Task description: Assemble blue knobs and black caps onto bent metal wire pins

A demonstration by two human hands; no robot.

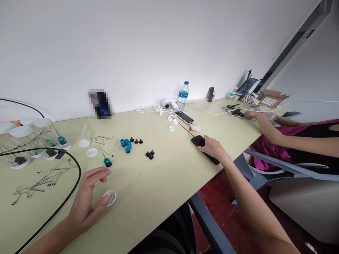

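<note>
My left hand (88, 199) hovers low over the table's near left, fingers curved and apart. Its thumb tip overlaps the rim of a white round cap (113, 198); whether it touches is unclear. Just beyond the fingers stands a blue knob on a black base (107, 162) with a thin metal rod. To the right, my right hand (213, 147) grips a black smartphone (198, 140) lying on the table, its thumb and fingers on the phone's far part. Several blue knobs (125, 143) and black screw-like pieces (150, 154) lie between my hands.
Capped clear tubes (22, 141), bent metal rods (39, 181) and a black cable (76, 180) occupy the left. A second phone (184, 117) and a water bottle (183, 95) are near the wall. Another person's arm (275, 132) works at the right.
</note>
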